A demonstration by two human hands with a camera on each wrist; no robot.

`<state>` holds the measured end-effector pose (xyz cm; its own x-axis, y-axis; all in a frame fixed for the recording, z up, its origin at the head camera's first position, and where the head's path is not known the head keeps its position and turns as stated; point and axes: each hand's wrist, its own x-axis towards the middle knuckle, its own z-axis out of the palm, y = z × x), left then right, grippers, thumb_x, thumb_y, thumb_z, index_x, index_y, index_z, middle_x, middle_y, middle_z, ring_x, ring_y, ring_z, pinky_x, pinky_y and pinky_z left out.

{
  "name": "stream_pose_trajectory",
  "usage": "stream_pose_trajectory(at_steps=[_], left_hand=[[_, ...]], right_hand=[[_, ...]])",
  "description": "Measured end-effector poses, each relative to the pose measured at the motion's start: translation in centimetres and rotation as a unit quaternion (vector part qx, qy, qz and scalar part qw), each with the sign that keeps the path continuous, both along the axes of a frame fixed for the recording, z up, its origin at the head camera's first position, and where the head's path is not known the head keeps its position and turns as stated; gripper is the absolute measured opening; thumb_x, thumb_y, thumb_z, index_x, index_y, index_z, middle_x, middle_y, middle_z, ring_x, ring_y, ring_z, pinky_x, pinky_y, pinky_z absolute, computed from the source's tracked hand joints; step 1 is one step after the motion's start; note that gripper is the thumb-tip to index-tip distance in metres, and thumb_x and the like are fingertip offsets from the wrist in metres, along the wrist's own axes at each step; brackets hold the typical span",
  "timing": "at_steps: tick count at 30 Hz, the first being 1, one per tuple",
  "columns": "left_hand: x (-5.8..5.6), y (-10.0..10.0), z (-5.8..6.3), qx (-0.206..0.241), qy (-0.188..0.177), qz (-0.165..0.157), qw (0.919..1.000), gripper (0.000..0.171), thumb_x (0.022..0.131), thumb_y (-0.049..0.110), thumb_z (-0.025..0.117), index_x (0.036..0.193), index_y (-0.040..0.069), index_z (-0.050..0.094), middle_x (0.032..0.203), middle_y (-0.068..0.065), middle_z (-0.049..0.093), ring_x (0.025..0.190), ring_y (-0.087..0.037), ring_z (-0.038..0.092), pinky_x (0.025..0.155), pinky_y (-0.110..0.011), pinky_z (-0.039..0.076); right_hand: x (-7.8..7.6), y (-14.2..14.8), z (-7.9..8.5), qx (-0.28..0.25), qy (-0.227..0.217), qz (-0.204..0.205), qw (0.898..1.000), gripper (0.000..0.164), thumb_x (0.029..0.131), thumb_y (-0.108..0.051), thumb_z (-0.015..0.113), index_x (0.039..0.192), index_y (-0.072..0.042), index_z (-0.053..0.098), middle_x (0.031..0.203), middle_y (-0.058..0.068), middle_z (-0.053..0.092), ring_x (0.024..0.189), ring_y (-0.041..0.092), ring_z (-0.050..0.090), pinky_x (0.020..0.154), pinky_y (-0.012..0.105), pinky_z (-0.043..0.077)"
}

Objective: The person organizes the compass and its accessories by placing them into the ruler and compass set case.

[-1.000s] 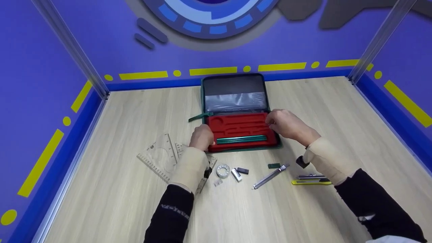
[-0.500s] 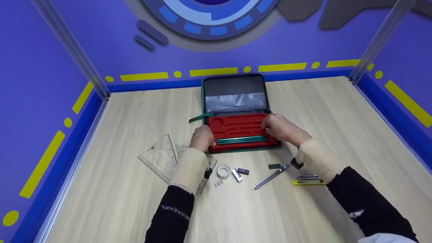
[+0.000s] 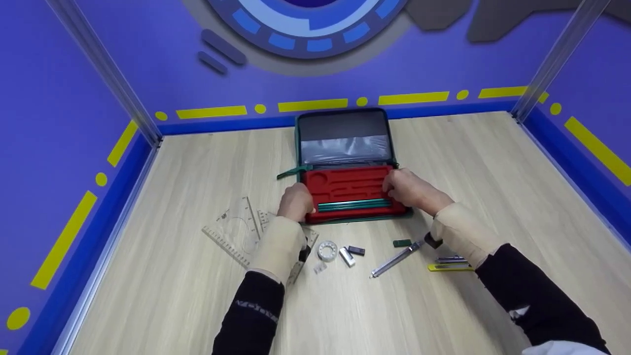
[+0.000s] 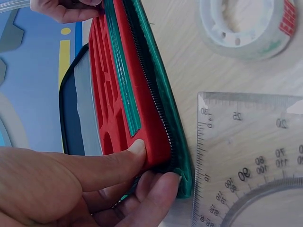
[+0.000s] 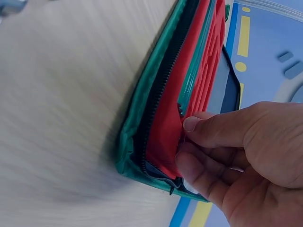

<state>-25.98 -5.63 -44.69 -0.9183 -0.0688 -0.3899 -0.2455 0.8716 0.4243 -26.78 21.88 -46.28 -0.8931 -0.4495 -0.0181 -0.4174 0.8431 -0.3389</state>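
Note:
An open zip case [image 3: 341, 125] with a green outside lies at the back of the table, lid folded back. Its red moulded tray [image 3: 362, 215] bears several green pencils [image 3: 353, 205] in the front slot; the slots behind are bare. My left hand [image 3: 296, 202] pinches the tray's front left corner, thumb on top and fingers curled against the side, as the left wrist view shows. At the other end my right hand [image 3: 413, 188] holds the tray's right edge between thumb [image 5: 213, 127] and curled fingers. The case's zip [image 5: 158, 94] runs open along the front.
Clear set squares and a protractor [image 4: 255, 189] lie beneath the left forearm. Before the case are a tape roll [image 3: 327, 251], a silver sharpener-like block [image 3: 347, 257], a dark block [image 3: 357, 250], a green block [image 3: 402, 243], a compass [image 3: 396, 260] and a yellow cutter [image 3: 448, 267].
The right hand has moved slightly left and down onto the tray's right edge. The left hand keeps its grip on the left corner. The tray and pencils look unmoved.

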Motion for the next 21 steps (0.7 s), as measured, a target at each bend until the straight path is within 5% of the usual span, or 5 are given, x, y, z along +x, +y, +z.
stream_pose_trajectory(at_steps=[9, 21], left_hand=[[0.15, 0.37, 0.18, -0.004, -0.002, 0.020, 0.9998, 0.017, 0.087, 0.005, 0.083, 0.099, -0.004, 0.075, 0.110, -0.021, 0.069, 0.081, -0.023, 0.059, 0.071, -0.036, 0.059], [0.03, 0.36, 0.15, 0.000, -0.009, 0.021, 0.9997, 0.012, 0.087, 0.003, 0.082, 0.094, -0.002, 0.074, 0.099, -0.016, 0.064, 0.074, -0.021, 0.048, 0.060, -0.031, 0.048]], right_hand=[[0.53, -0.13, -0.05, 0.008, 0.011, -0.003, 1.000, 0.016, 0.089, 0.014, 0.064, 0.098, 0.009, 0.077, 0.105, 0.024, 0.072, 0.099, 0.035, 0.071, 0.085, 0.047, 0.058], [0.83, -0.18, -0.05, -0.013, -0.006, -0.018, 1.000, 0.021, 0.092, 0.013, 0.061, 0.104, 0.007, 0.077, 0.108, 0.022, 0.073, 0.098, 0.032, 0.070, 0.088, 0.049, 0.058]])
